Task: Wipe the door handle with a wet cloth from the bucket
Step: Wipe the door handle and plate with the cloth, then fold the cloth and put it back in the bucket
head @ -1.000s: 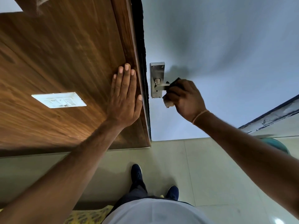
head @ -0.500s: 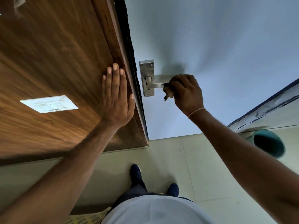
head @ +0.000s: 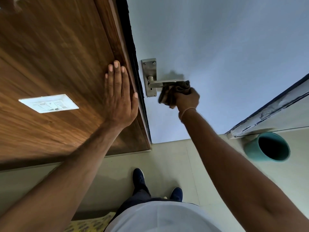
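A steel lever door handle on a steel backplate sits on the pale blue door. My right hand is closed around a dark cloth, which is wrapped over the outer end of the lever. My left hand lies flat with fingers together against the brown wooden panel beside the door's edge. A teal bucket stands on the floor at the right; its inside looks dark.
A white switch plate is set in the wooden panel. Below me are a pale tiled floor, my two dark shoes and a yellow patterned mat. A worn door frame runs along the right.
My right hand has slid with the cloth out along the lever to its outer end, baring more of the metal. The left hand stays pressed on the wood. The view has shifted, showing the whole bucket.
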`<state>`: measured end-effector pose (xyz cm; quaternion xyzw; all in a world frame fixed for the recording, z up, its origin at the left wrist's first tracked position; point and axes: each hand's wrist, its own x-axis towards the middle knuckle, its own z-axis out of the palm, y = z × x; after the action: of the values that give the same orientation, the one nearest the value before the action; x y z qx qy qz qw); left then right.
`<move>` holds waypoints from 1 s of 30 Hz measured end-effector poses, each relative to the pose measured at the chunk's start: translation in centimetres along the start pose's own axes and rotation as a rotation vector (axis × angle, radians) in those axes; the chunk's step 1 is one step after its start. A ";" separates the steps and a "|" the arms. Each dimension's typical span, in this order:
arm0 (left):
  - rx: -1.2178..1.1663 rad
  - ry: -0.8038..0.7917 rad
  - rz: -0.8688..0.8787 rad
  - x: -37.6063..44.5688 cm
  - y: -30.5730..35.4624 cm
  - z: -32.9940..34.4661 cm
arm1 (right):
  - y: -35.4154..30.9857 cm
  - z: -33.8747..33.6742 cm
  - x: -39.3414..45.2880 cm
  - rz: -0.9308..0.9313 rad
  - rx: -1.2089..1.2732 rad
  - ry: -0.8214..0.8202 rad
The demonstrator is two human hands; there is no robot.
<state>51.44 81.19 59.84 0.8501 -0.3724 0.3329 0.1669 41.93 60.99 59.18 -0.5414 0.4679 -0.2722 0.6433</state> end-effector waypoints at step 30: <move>-0.799 -0.631 -0.035 5.3 13.0 3.5 | -1.3 -10.4 -1.2 0.322 0.933 -0.581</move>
<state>45.98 67.87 61.41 0.7852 -0.4887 -0.1111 0.3638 32.30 57.13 61.02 -0.1747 0.1787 -0.1883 0.9498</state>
